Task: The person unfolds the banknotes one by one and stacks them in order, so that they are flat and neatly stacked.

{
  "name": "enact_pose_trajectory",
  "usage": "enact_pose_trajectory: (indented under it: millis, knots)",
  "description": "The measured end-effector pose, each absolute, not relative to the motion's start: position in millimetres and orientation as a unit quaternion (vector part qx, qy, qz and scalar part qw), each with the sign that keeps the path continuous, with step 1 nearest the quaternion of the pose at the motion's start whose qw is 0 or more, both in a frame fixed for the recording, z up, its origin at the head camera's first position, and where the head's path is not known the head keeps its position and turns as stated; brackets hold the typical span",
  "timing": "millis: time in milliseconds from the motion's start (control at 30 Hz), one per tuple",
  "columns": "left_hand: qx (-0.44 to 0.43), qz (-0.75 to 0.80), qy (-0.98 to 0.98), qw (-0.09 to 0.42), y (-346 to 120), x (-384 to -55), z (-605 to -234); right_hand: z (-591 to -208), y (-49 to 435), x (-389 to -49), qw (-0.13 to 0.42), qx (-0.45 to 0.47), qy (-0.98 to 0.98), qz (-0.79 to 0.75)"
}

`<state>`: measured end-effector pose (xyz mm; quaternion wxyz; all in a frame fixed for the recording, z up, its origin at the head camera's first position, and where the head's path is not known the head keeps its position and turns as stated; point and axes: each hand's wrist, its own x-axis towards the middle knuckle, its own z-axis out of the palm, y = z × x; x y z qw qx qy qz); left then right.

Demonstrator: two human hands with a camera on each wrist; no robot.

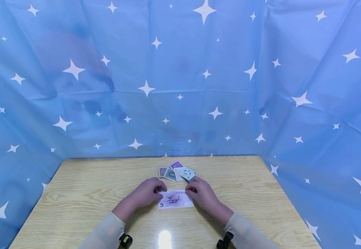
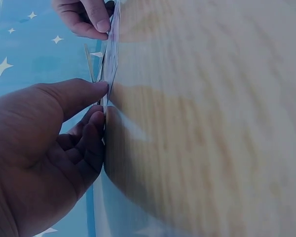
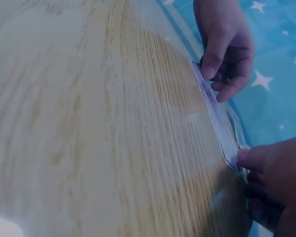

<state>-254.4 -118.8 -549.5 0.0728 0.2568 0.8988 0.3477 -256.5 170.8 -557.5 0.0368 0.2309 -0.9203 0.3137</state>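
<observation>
A pale purple play banknote (image 1: pixel 175 201), marked 5 and printed with a tree, lies face up between the two hands near the table's middle. My left hand (image 1: pixel 147 193) pinches its left end, thumb on top and the other fingers curled. At the opposite end my right hand (image 1: pixel 203 195) grips the note near its upper right corner. Both wrist views show the banknote (image 3: pixel 218 118) almost edge-on, low against the tabletop. Just beyond the hands is a loose fan of other notes (image 1: pixel 171 174), purple, brown and green; the right hand's knuckles overlap its near edge.
The wood-grain table (image 1: pixel 105 180) extends to both sides and towards the camera. A blue curtain (image 1: pixel 180 121) with white stars hangs behind it and along its sides. Bright light reflects off the near tabletop. Dark bands with devices (image 1: pixel 125 240) sit on both wrists.
</observation>
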Motion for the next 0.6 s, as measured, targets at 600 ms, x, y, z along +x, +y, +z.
enact_pose_trajectory:
  millis: [600]
  knots:
    - [0.238, 0.38, 0.89, 0.085, -115.9, -260.6, -537.0, -546.1, 178.7, -261.5, 0.047, 0.139, -0.903, 0.405]
